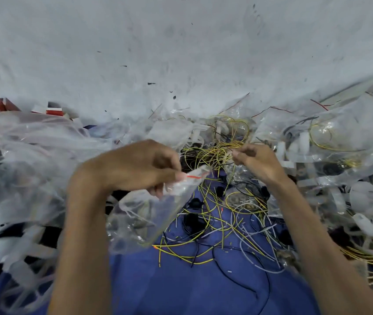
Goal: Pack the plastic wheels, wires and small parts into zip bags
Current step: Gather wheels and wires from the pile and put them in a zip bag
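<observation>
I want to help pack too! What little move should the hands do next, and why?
Probably the right hand should carry the yellow wires it pinches over to the zip bag and feed them in. The left hand holds that bag up by its red-striped mouth, close beside, and those wires are not in it yet.

Zip bag [156,214] hangs left of centre from the left hand [140,164], with the wire tangle [215,153] just behind it, pinched by the right hand [256,160]. Loose wires [222,226] sprawl on the cloth [181,287] between the forearms, bag heaps [33,151] piled either side.
</observation>
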`<state>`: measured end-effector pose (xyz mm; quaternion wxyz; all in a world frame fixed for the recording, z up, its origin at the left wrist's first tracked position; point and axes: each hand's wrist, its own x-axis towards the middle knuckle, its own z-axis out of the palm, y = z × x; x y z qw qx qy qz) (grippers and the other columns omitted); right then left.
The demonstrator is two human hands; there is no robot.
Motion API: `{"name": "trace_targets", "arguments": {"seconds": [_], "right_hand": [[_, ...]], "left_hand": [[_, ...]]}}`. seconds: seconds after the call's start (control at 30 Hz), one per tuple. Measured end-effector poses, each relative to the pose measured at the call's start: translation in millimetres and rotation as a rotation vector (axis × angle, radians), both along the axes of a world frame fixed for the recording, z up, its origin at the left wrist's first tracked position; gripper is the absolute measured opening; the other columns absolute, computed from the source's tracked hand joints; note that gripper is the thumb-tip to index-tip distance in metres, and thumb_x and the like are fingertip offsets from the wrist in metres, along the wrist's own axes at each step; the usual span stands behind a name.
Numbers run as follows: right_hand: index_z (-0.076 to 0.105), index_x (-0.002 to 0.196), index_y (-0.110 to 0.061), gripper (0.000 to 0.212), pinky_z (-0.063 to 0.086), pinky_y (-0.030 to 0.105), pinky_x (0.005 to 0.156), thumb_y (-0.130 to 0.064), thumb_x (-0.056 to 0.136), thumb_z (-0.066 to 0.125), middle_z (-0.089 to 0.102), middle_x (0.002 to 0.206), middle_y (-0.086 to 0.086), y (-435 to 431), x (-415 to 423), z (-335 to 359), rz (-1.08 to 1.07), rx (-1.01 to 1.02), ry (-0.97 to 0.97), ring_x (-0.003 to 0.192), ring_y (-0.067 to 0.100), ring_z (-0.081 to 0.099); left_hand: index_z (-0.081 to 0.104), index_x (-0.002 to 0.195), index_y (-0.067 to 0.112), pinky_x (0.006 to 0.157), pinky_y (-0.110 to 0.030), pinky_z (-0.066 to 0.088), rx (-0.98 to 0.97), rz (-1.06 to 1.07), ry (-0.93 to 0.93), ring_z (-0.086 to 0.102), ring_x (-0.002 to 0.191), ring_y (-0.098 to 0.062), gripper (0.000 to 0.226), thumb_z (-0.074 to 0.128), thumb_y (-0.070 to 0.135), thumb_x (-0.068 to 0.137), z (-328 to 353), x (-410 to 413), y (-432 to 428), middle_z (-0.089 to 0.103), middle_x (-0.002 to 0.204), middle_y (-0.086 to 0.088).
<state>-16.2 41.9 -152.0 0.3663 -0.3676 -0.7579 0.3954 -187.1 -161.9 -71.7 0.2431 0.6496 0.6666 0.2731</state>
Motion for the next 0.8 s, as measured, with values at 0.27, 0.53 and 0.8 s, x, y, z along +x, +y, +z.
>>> {"name": "trace_targets", "arguments": {"seconds": [0.27,0.53,0.8], "right_hand": [[0.048,0.121,0.002,0.035,0.033,0.031,0.102,-0.004,0.087,0.051,0.033,0.139,0.018,57,-41,-57,-0.092,0.266,-0.661,0.128,0.031,0.033],[0.027,0.137,-0.004,0.048,0.031,0.05,0.107,-0.007,0.092,0.043,0.001,0.151,0.011,56,-32,-84,-0.075,0.405,-0.708,0.135,0.04,0.023],[0.034,0.132,-0.007,0.059,0.035,0.045,0.101,-0.026,0.083,0.06,0.028,0.14,0.016,55,-26,-75,-0.064,0.348,-0.977,0.127,0.039,0.033]], "left_hand": [[0.054,0.092,0.006,0.059,-0.026,0.049,-0.348,0.097,0.158,0.067,0.05,-0.014,0.059,0.04,0.063,0.088,-53,23,64,0.067,0.054,0.001],[0.056,0.101,0.001,0.063,-0.025,0.052,-0.594,-0.075,0.011,0.068,0.058,-0.016,0.039,0.065,0.036,0.087,-93,32,92,0.071,0.076,-0.009],[0.057,0.124,0.018,0.088,-0.026,0.041,-0.624,0.051,0.297,0.053,0.113,-0.018,0.066,0.073,0.053,0.07,-97,-45,69,0.056,0.124,0.004]]}}
